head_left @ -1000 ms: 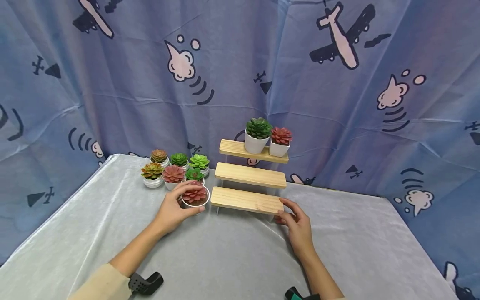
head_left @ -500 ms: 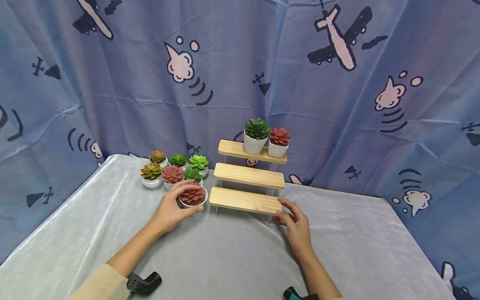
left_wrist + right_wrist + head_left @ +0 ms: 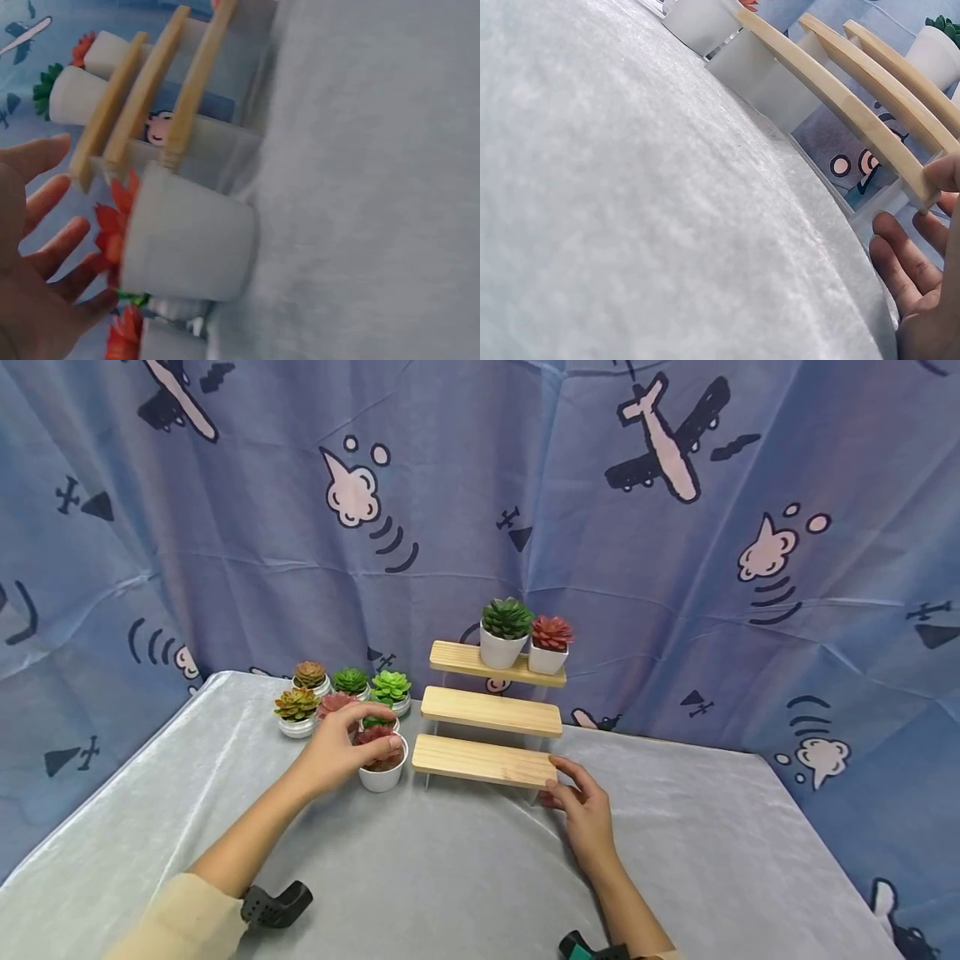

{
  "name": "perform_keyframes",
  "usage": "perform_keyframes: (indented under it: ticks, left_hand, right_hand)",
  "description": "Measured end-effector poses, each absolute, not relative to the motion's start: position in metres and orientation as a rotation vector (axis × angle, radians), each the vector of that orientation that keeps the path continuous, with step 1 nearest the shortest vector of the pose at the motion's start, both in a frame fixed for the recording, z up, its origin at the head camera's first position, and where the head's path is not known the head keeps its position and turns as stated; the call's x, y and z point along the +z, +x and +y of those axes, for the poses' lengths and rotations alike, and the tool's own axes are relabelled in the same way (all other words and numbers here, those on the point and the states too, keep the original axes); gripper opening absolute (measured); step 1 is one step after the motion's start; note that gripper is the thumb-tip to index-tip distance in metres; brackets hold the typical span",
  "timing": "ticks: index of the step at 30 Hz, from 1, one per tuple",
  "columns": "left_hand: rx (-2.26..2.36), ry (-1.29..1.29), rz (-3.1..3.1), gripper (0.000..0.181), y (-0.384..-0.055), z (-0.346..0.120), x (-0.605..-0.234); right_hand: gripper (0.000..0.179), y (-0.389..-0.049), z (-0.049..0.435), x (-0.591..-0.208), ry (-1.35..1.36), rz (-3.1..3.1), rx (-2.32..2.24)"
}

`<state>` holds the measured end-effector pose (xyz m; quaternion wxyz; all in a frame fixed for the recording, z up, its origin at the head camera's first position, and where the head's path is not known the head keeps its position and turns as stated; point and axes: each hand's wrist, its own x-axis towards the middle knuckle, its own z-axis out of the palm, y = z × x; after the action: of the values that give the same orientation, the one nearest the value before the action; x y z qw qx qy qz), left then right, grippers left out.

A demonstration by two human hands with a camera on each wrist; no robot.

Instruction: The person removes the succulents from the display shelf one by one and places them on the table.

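A red succulent in a round white pot [image 3: 381,778] stands on the table just left of the tiered wooden display stand [image 3: 480,760]. My left hand [image 3: 330,756] is raised over its left side, thumb and fingers spread. In the left wrist view the fingers [image 3: 56,251] are straight beside the red leaves, off the white pot [image 3: 191,236]. My right hand [image 3: 587,818] holds the right end of the stand's lowest board between thumb and fingers, as the right wrist view of the board end [image 3: 911,176] also shows.
On the top board sit a green succulent [image 3: 504,647] and a red succulent [image 3: 549,656] in white pots. Several more small potted succulents, such as an orange-green one [image 3: 297,727] and a light green one [image 3: 392,685], cluster at the back left. A patterned curtain [image 3: 450,527] hangs behind.
My left hand has let go of the red succulent's pot and lifted slightly up and left. My right hand stays at the board's end. The head view has shifted a little.
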<state>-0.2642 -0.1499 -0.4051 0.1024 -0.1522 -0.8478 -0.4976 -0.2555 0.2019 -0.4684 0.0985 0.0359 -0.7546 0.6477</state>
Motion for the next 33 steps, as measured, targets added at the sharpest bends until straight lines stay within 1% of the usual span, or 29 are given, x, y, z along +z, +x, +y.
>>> perform_keyframes:
  ticks: [5, 10, 16, 23, 33]
  left_hand:
    - [-1.442, -0.457, -2.520, 0.035, -0.272, -0.143, -0.382]
    - [-1.396, -0.528, -2.542, 0.036, -0.284, -0.129, -0.353]
    - [-1.379, -0.551, -2.534, 0.042, -0.300, -0.112, -0.324]
    - [-1.364, -0.611, -2.511, 0.053, -0.319, -0.085, -0.306]
    - [-1.328, -0.622, -2.412, 0.059, -0.344, -0.041, -0.293]
  right_hand:
    - [0.036, -0.255, 0.201, -0.469, 0.087, -2.235, 1.911]
    - [0.036, -0.255, 0.201, -0.470, 0.082, -2.228, 1.897]
    - [0.035, -0.256, 0.200, -0.470, 0.093, -2.224, 1.881]
    - [0.036, -0.256, 0.201, -0.470, 0.088, -2.246, 1.903]
    - [0.036, -0.257, 0.203, -0.470, 0.092, -2.226, 1.946]
